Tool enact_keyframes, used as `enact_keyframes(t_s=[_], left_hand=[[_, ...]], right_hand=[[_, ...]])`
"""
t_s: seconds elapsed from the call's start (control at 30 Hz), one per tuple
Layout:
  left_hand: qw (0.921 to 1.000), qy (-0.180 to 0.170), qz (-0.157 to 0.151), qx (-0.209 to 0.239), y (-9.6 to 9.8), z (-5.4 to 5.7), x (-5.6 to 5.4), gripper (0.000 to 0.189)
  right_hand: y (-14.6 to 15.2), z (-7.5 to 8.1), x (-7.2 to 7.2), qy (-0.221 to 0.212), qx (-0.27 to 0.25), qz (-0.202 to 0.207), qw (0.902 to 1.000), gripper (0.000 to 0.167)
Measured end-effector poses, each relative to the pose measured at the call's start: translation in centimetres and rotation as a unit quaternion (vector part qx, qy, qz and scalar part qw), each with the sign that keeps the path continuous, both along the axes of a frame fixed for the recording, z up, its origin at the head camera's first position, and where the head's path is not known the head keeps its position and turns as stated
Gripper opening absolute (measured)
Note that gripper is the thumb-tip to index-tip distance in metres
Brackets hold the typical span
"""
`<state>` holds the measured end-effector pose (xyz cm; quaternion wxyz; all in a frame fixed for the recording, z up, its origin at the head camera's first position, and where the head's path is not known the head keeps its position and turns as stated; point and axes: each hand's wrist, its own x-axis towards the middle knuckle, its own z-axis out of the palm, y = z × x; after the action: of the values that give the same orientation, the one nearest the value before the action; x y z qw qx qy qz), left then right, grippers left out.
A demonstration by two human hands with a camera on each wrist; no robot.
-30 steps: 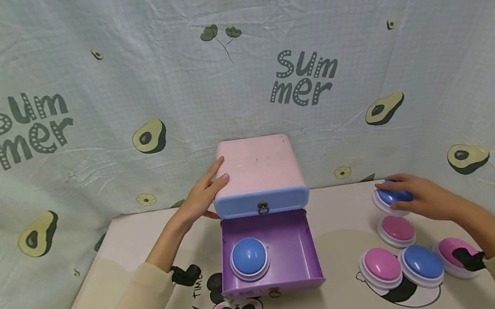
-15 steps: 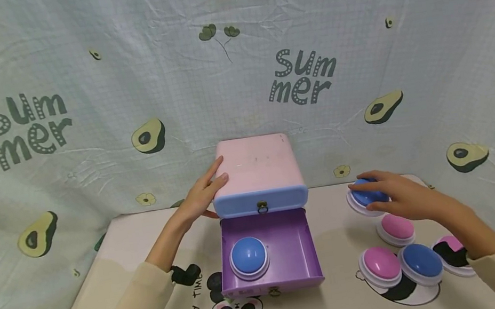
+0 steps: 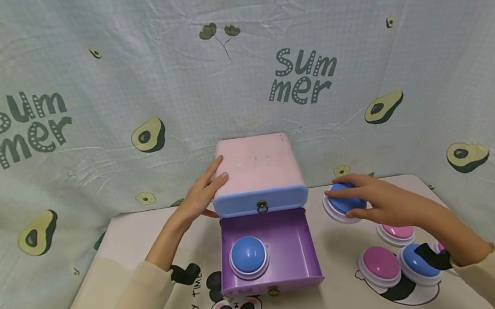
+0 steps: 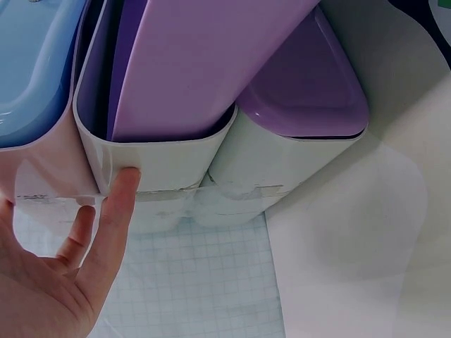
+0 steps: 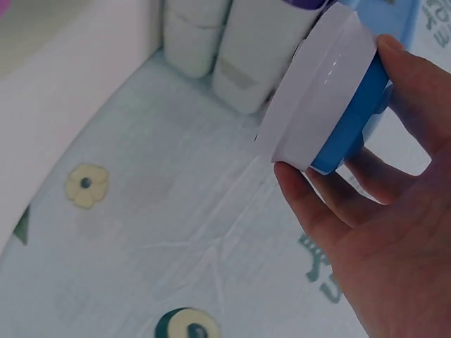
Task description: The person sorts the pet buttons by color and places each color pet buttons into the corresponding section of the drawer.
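A small drawer cabinet [image 3: 258, 163] with a pink top and blue upper drawer front stands at the table's back. Its purple drawer [image 3: 293, 247] is pulled out, with a blue push button [image 3: 248, 255] on a white base inside at the left. My left hand [image 3: 198, 197] rests against the cabinet's left side, fingers extended. In the left wrist view, one fingertip of that hand [image 4: 91, 260] touches the white casing around the pulled-out drawer. Right of the cabinet, my right hand [image 3: 381, 201] grips another blue push button [image 5: 345, 98] by its rim, held above the table.
Several pink and blue push buttons, among them a pink one [image 3: 380, 265] and a blue one [image 3: 419, 262], stand on the table at the right. The lowest purple drawer [image 4: 310, 84] is pushed in. A printed cloth [image 3: 246, 84] hangs directly behind the cabinet.
My right hand has carried the blue push button leftward from above the right-hand group toward the cabinet. The left hand and the open drawer have stayed in place.
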<state>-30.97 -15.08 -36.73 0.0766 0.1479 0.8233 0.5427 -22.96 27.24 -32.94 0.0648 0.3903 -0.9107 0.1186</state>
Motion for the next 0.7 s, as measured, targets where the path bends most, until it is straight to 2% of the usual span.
enact_keyframes(t_s=[0.3, 0.43, 0.7], left_hand=[[1.0000, 0.000, 0.001, -0.001, 0.0, 0.1, 0.1, 0.065], [1.0000, 0.001, 0.002, -0.005, 0.0, 0.0, 0.0, 0.065], [1.0000, 0.001, 0.001, -0.004, 0.0, -0.1, -0.2, 0.065]], right_hand=[[-3.4, 0.5, 1.2, 0.016, 0.002, 0.054, 0.9984, 0.057], [-4.7, 0.3, 1.4, 0.019, 0.004, 0.086, 0.9961, 0.056], [-7.2, -0.6, 1.7, -0.003, 0.028, 0.107, 0.9939, 0.053]])
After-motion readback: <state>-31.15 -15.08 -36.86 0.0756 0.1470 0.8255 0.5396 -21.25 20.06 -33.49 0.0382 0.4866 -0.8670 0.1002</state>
